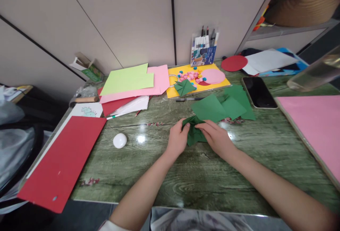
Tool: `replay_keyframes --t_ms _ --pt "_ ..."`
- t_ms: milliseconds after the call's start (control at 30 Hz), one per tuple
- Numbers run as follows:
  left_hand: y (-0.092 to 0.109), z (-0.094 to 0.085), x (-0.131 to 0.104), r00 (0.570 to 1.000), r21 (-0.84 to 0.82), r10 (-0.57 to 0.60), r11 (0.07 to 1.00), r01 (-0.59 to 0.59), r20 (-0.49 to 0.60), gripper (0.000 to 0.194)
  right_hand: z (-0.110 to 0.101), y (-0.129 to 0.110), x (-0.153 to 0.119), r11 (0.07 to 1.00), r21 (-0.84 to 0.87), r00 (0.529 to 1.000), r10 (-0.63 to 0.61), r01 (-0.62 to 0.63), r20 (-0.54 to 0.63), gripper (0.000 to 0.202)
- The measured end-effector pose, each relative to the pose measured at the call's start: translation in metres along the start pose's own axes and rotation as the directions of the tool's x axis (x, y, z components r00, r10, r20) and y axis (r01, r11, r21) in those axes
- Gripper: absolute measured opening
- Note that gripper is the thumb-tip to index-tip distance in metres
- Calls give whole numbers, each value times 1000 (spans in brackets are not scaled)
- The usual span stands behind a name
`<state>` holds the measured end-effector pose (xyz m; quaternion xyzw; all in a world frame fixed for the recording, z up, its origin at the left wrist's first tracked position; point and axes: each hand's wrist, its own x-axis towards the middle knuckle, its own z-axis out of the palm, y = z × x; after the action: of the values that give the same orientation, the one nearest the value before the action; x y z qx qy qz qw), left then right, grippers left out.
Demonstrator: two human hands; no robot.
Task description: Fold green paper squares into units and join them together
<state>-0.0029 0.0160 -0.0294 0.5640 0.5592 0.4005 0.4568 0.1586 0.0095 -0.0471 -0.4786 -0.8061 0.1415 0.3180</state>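
Between my two hands is a folded piece of dark green paper (193, 139), held just above the table. My left hand (177, 137) grips its left side, thumb on top. My right hand (218, 139) pinches its right upper part with the fingertips. Just beyond lie flat green paper sheets (209, 107), partly overlapping. A folded green paper piece (184, 87) rests on the yellow sheet (172, 92), beside small pink and blue balls (190, 76).
A white round object (119, 140) sits left of my hands. Red card (63, 160) lies at the left edge, pink and lime sheets (127, 79) at the back. A phone (259, 92), a pen box (203, 56) and a pink board (316, 117) are further right.
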Motion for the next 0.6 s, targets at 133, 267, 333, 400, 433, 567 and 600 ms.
replay_keyframes --t_ms 133,267,333,400,433,567,600 --pt "-1 0 0 1000 -16 12 1000 -12 13 24 -1 0 0 999 -51 1000 -17 18 17 27" --pt "-8 3 2 1000 -126 -21 992 21 3 23 -2 1 -1 996 -81 999 -21 24 31 28" --pt "-12 4 3 999 -182 -54 982 52 -7 24 -2 2 -1 995 -94 999 -30 34 35 29" --pt "-14 4 3 998 -195 -66 979 65 -1 24 -2 2 -1 994 -100 998 -51 55 43 29" --pt "-14 4 3 998 -180 -62 982 62 6 23 -2 2 -1 993 -99 997 -59 64 48 29" --pt "-10 1 4 999 -85 -23 996 26 36 21 -3 1 1 993 -89 996 -68 74 64 28" --pt "-10 0 4 999 -85 -24 996 27 40 21 -3 1 1 994 -85 996 -67 72 64 28"
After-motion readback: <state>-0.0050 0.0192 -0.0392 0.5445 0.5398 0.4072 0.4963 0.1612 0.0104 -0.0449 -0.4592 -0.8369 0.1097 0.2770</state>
